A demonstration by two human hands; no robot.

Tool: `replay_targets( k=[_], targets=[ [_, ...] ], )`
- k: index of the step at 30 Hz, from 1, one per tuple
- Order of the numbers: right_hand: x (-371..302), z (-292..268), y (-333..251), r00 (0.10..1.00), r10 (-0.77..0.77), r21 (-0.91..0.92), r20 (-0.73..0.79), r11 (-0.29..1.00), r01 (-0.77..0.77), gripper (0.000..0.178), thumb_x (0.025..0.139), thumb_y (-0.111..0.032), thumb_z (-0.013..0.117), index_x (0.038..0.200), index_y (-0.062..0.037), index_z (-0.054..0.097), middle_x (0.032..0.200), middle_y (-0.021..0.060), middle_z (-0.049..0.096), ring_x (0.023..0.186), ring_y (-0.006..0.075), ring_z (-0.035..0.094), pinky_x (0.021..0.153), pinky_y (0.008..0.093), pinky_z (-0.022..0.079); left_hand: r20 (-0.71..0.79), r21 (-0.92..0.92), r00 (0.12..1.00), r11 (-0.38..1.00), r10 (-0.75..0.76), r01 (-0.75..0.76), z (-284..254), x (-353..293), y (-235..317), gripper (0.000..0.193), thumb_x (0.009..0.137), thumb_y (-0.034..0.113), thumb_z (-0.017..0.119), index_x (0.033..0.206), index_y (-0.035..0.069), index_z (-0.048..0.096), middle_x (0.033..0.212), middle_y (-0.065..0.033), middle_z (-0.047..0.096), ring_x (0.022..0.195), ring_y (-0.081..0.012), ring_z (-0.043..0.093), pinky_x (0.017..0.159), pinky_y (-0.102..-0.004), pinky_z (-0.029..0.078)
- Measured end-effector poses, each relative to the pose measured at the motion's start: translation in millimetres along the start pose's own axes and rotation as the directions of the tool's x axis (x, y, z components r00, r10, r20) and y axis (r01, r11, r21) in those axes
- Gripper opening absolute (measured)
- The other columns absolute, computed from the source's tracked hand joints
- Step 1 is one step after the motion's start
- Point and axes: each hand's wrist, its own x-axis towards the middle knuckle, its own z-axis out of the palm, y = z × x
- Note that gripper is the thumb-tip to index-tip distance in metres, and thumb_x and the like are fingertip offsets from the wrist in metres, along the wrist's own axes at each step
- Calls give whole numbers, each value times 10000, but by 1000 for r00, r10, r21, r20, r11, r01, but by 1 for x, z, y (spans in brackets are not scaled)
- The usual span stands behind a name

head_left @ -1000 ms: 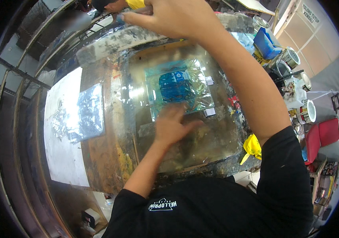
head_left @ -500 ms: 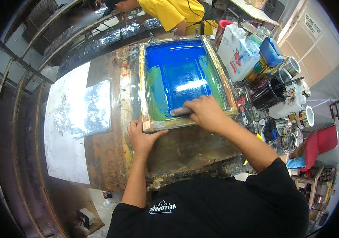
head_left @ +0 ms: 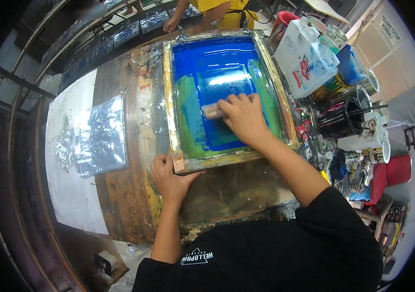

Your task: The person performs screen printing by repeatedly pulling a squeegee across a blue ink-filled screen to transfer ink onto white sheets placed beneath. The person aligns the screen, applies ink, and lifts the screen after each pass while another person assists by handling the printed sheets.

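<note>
The screen frame [head_left: 217,162] lies on the counter [head_left: 127,214] in the middle of the scene. Inside it, blue ink [head_left: 217,51] covers the far end and the central area; green mesh shows along both sides. A squeegee [head_left: 212,112] stands on the ink, right of the frame's middle line.

Containers, right of the frame: a white jug [head_left: 304,68], blue-smeared outside, contents not determinable; beyond it, a red container [head_left: 283,24], interior not readable. Nearer, a black pot [head_left: 335,120] has a dark interior with a stick [head_left: 370,109] resting in it; ink level cannot be told.

The right hand [head_left: 244,117] has its grip closed around the squeegee's handle. The left hand [head_left: 171,179] is at the frame's near-left corner, its grip wide: thumb along the near edge, fingers by the left side.

Farther left, clear plastic packets [head_left: 103,138] overlap a white sheet [head_left: 77,204]. At the far side stands a co-worker in yellow [head_left: 217,7].
</note>
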Motion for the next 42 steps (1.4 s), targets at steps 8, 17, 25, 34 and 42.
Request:
replay_targets(
  k=[8,17,25,34,42],
  targets=[
    [109,18,48,992,15,-80,123,997,-5,356,896,-293,765,1238,-225,691,1100,39,741,1087,290,716,892,588,494,-15,-39,1000,999,20,-21,-1,-2,-2,968,467,470,1044,1256,18,711,1186,-151,593,1157,-365,562,1004,-468,454],
    [166,14,69,975,48,-91,215,995,-29,371,921,-303,689,1280,-210,674,1140,68,747,1102,308,729,855,575,531,-126,-307,987,943,95,-130,8,-8,-11,1175,614,424,1018,1565,-17,489,1029,-168,708,943,-365,620,862,-462,486],
    [50,-16,23,997,-7,-57,73,998,11,353,853,-250,752,1187,-169,673,1063,86,712,1024,333,696,800,533,509,-132,-298,987,947,87,-123,12,-11,-16,1107,705,416,980,1588,-11,466,1049,-198,676,941,-375,605,853,-462,483],
    [-41,-109,-35,999,-35,-12,6,999,35,462,914,-481,713,1137,-81,658,985,114,695,930,325,681,756,488,492,-163,-766,984,638,-72,-80,-14,11,33,911,863,255,927,1591,-27,457,1177,-132,665,1087,-252,651,976,-391,522],
    [71,-191,-16,884,-119,-68,-453,993,99,607,956,-660,637,825,-74,727,800,112,733,788,309,719,862,519,430,-237,-489,971,861,25,-142,-30,65,74,794,987,317,792,1563,-92,431,1334,-245,593,1189,-329,594,1045,-438,481]
  ],
)
